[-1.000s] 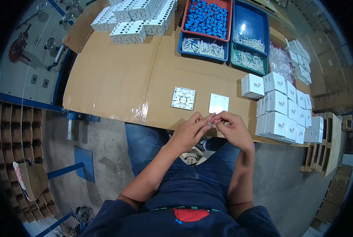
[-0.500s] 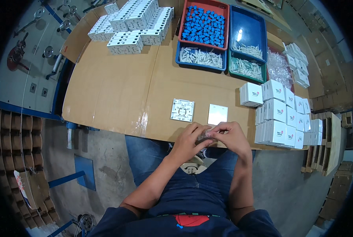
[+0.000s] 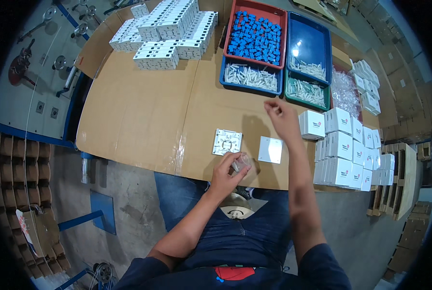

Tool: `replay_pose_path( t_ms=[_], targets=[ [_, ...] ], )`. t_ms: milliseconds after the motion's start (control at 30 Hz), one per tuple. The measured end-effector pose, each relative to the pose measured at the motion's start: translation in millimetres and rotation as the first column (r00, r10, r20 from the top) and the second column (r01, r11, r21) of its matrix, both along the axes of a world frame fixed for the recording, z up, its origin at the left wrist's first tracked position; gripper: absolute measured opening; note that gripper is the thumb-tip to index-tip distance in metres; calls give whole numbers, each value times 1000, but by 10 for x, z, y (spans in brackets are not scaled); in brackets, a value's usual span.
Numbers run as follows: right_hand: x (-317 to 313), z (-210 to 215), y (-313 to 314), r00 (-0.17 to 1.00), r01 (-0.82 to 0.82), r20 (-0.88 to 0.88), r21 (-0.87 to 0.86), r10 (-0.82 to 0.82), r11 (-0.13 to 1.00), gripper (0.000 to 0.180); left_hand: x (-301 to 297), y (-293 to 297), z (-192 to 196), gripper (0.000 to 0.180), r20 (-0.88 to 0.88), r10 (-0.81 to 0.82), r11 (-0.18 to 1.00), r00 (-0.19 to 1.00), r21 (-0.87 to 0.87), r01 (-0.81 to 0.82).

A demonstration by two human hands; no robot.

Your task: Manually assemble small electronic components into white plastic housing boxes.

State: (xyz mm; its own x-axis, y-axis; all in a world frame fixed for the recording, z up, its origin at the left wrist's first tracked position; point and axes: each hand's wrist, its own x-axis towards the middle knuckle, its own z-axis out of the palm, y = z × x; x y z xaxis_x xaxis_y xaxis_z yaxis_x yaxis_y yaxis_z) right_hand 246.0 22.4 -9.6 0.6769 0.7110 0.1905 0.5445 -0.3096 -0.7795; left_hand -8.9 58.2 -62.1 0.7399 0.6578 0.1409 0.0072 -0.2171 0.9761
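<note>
A small clear plastic bag (image 3: 242, 163) with something whitish inside is pinched in my left hand (image 3: 226, 175), over the table's near edge. My right hand (image 3: 282, 118) is raised over the table in front of the trays, its fingers bent and a little apart, with nothing visible in them. Behind the bag lies a square white frame (image 3: 227, 142) with a round, detailed middle. To its right is a smooth white square plate (image 3: 270, 150), apart from both hands.
Blue parts fill a red tray (image 3: 284, 36); white plugs lie in blue trays (image 3: 251, 91) (image 3: 309, 21) and a green tray (image 3: 305, 102). Stacked white boxes (image 3: 339, 145) stand at right, clear bags (image 3: 345, 92) behind them. White units (image 3: 155, 58) are piled far left on the cardboard-covered table (image 3: 134, 111).
My right hand has left the bag and moved forward toward the trays. The left hand keeps the bag, now a little to the left. The view has shifted slightly.
</note>
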Motion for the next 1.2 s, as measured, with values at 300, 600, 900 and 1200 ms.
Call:
replay_pose_path(
  t_ms=[300,600,900,1200],
  targets=[
    [827,-436,1014,877,31,470,-262,100,965,20,12,-12,74,45,-15,-19,998,1000,-62,18],
    [917,-493,998,873,-13,459,-320,167,947,13,30,27,-70,44,-5,60,988,998,-139,-61],
    [-182,160,-86,961,-39,-253,264,109,964,21,-5,67,200,44,-17,118,993,993,28,-117],
    [-1220,319,-789,923,22,-379,216,63,976,16,36,-103,365,46,27,58,989,998,137,-61]
  ],
)
